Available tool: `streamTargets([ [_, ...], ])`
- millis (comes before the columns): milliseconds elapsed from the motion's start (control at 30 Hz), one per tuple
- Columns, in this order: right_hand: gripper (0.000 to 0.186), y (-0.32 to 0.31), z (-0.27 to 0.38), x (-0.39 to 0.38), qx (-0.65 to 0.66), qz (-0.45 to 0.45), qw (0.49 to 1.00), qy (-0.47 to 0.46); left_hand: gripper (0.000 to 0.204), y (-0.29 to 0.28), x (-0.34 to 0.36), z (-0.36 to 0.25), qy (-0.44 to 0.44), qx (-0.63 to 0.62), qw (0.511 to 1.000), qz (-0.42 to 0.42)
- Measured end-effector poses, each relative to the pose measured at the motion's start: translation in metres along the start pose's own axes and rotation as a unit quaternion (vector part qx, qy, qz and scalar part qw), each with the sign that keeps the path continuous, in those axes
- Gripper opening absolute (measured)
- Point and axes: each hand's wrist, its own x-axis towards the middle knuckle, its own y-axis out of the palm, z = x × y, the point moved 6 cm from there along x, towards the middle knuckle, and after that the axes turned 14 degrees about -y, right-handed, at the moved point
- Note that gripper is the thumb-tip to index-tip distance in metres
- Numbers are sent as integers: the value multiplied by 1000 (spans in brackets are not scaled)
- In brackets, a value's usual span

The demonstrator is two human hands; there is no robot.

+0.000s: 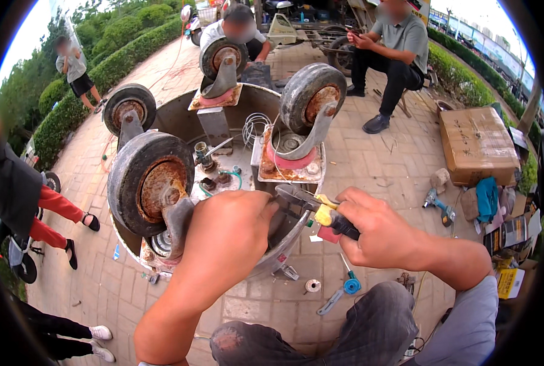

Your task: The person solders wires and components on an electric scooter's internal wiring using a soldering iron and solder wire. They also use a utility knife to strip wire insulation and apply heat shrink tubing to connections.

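Right hand (375,229): closed round yellow-and-black pliers (324,215)
Left hand (238,221): curled beside their tips (cannot tell if holding anything)

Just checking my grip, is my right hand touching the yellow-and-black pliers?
Touching: the head view shows the right hand wrapped around the back end of the yellow-and-black pliers.

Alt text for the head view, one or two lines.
A person's right hand grips yellow-and-black pliers close to the left hand, above a round tub with four worn wheels. Other people sit and stand around on brick paving.
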Motion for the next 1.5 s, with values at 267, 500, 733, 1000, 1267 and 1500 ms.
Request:
streamTargets([
  [267, 20, -7, -13, 5, 105, 84, 991, -4, 12, 2, 1, 0, 0, 8, 1000, 7],
  [500, 18, -15, -9, 10, 152, 144, 975, 68, 13, 1, 2, 3, -39, 12, 999, 10],
  [733, 20, -12, -7, 9, 156, 141, 976, 64, 18, 3, 2, 1, -7, 26, 1000, 1],
  [1000, 16, -14, -4, 15, 144, 104, 982, 65, 15, 2, 2, 2, -38, 13, 999, 11],
  [1267, 30, -3, -5, 8, 85, 27, 995, 42, 13, 3, 1, 4, -32, 19, 999, 8],
  [1500, 29, -18, -12, 13, -119, 7, 992, -50, 12, 1, 2, 1, -40, 22, 999, 20],
])
